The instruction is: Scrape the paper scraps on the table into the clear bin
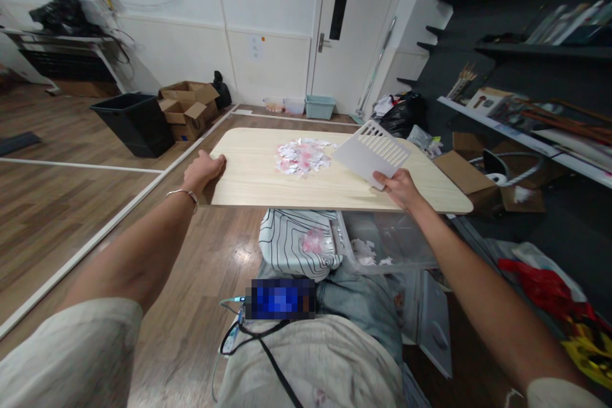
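A light wooden board [248, 178] lies flat in front of me like a small tabletop. My left hand [203, 171] grips its left edge, with a thin bracelet on the wrist. A heap of small pink and white paper pieces [303, 156] sits on the board's far middle. My right hand [400, 187] holds a white slotted plastic panel [371, 152] by its near corner, tilted up over the board's right side, just right of the heap.
Under the board stand a clear plastic bin [392, 243] holding a few paper scraps and a striped cloth [296, 243]. A black crate [134, 121] and cardboard boxes [187, 108] sit on the floor at left. Shelves [535, 108] and clutter line the right side.
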### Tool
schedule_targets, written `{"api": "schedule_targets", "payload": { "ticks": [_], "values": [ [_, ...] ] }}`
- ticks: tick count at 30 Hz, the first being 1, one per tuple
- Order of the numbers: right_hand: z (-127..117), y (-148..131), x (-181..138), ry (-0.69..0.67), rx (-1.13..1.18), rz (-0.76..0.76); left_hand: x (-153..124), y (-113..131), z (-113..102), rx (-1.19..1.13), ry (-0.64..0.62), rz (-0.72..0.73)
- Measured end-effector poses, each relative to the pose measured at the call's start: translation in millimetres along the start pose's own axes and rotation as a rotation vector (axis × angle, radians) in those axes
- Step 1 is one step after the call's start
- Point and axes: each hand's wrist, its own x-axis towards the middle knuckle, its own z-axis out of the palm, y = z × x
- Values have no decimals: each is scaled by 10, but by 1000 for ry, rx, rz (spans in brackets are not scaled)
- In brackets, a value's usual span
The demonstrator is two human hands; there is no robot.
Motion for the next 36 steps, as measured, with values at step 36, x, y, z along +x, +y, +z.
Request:
{"api": "schedule_targets", "payload": {
  "ticks": [36],
  "values": [
    [-8,168,57,1,-31,17,20,0,-5,26,-11,18]
  ]
}}
